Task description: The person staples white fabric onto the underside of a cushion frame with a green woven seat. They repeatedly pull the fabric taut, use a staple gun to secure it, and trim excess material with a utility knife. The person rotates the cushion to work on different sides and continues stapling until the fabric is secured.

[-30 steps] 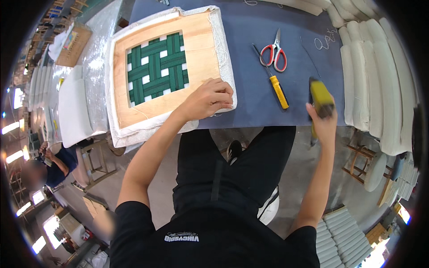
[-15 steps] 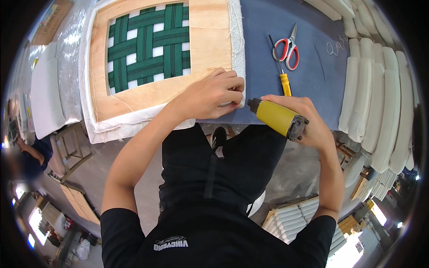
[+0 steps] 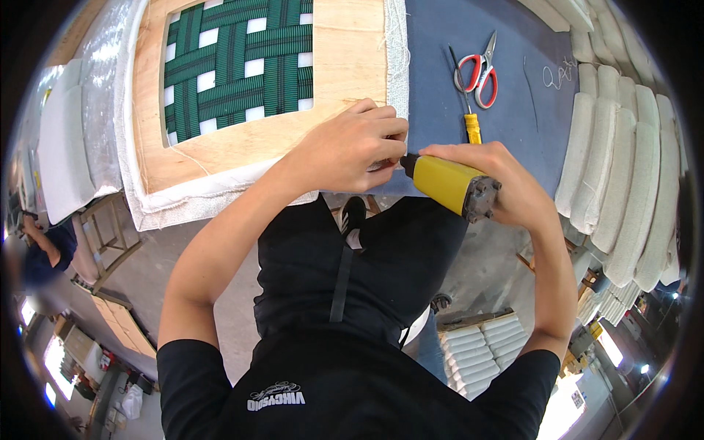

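Note:
A wooden seat frame (image 3: 345, 73) lies underside up, with woven green webbing (image 3: 253, 92) across its opening and white fabric (image 3: 397, 66) folded round its edges. My left hand (image 3: 352, 147) is closed on the fabric at the frame's near right corner, fingers curled and thumb pressing in. My right hand (image 3: 513, 180) grips a yellow staple gun (image 3: 444, 182). Its dark nose points left and is close to my left fingertips at that corner; whether it touches the fabric is hidden.
On the blue table top (image 3: 440, 44), red-and-white scissors (image 3: 477, 79) and a yellow-handled pointed tool (image 3: 472, 128) lie beyond my right hand. Loose thread (image 3: 559, 73) is farther right. Padded cream pieces (image 3: 598, 161) line the right side. A person (image 3: 51, 246) is at far left.
The staple gun's nose has come slightly closer to my left fingertips and the corner. My left hand keeps its hold on the fabric. The whole view has shifted a little.

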{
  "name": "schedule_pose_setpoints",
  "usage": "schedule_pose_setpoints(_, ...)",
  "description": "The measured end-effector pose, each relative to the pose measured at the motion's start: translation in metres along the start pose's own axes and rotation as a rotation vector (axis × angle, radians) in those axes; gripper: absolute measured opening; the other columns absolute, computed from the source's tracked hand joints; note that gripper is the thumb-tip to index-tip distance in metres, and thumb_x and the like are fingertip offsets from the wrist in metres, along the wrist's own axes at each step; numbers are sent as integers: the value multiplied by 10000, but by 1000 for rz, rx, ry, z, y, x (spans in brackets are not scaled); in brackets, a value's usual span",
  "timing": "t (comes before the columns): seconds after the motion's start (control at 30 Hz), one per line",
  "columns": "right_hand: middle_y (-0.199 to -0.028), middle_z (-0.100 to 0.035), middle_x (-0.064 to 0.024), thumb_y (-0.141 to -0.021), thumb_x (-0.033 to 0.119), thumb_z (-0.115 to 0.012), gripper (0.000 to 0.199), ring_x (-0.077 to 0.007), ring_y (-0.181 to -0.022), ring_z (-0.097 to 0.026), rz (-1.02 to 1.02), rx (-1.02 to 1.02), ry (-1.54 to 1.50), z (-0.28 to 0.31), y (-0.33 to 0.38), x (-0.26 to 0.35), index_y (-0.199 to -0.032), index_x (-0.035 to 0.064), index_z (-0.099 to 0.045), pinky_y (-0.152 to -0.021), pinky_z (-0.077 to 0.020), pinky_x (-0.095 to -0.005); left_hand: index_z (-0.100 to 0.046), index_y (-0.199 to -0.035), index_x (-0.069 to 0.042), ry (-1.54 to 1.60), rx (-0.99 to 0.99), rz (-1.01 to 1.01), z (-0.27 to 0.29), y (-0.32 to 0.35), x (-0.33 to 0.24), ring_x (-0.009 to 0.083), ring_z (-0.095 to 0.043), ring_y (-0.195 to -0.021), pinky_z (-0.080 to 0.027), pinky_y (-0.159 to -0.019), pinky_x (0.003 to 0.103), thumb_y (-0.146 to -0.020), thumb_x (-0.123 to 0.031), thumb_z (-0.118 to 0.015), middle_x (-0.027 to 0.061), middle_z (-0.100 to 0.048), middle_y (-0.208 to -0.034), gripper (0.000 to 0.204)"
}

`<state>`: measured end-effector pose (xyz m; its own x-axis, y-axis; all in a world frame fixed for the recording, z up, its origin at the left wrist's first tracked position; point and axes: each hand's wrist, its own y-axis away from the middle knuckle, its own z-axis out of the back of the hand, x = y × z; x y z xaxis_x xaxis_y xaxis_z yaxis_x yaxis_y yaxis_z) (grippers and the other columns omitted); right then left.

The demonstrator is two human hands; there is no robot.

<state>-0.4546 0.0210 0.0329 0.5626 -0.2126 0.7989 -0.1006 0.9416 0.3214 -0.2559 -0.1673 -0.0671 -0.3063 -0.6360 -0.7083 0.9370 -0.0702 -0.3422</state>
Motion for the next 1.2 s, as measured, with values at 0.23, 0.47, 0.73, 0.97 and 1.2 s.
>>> schedule_pose_setpoints(0.23, -1199, -763, -196, -657, -124, -760, 892, -356, -1009, -752, -240, -259, -187, -31, 38, 39, -1515, 51, -589, -952, -581, -413, -661, -831, -62, 29, -23, -6, 0, 4, 4, 273, -623, -985, -486, -956, 428, -803, -78, -807, 64, -629, -973, 150)
schedule_pose_setpoints(0.47, -1158, -744, -112, -962, -63, -709, 638, -92, -783, -706, -593, -786, -906, -145, 32, 84, -1562, -2, -501, -606, -619, -271, -697, -878, -50, 92, -35, 28, 2, 1, 5, 285, -638, -978, -501, -921, 420, -845, -49, -806, 61, -635, -986, 114)
schedule_pose_setpoints(0.73, -1129, -742, -110, -974, -19, -715, 609, -93, -781, -709, -512, -949, -666, -172, -1, 86, -1544, -36, -499, -632, -642, -265, -718, -921, -46, 128, -59, 40, 0, 2, 7, 285, -644, -979, -507, -894, 418, -882, -70, -799, 61, -637, -1002, 94)
schedule_pose_setpoints(0.97, -1099, -743, -106, -995, 24, -705, 592, -89, -748, -702, -543, -933, -661, -169, -1, 86, -1543, -48, -492, -610, -631, -254, -719, -892, -59, 115, -65, 56, 0, 1, 4, 280, -632, -999, -517, -924, 418, -879, -80, -790, 51, -627, -964, 75)
schedule_pose_setpoints(1.2, -1051, -736, -89, -997, 26, -720, 544, -87, -669, -679, -640, -901, -648, -165, -6, 85, -1498, -52, -521, -572, -598, -244, -727, -890, -50, 92, -48, 31, -3, 1, 9, 278, -630, -1001, -512, -929, 409, -875, -93, -797, 47, -636, -981, 83)
